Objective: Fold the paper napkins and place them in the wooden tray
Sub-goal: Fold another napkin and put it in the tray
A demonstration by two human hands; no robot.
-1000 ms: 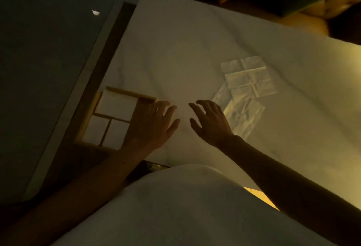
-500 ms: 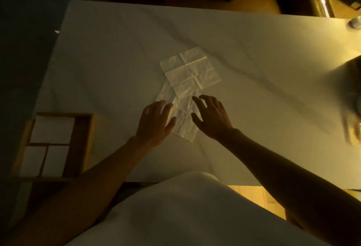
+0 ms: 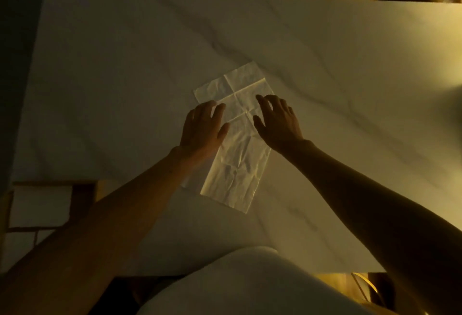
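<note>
On the table [image 3: 100, 77], both hands, left [image 3: 202, 129] and right [image 3: 280, 124], hover spread and empty over thin, limp napkins [image 3: 235, 164]; pinching a corner looks best.

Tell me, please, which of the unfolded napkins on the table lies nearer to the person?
The lower napkin, stretching down between the wrists toward the table's near edge; the other napkin lies farther away, past the fingertips.
</note>
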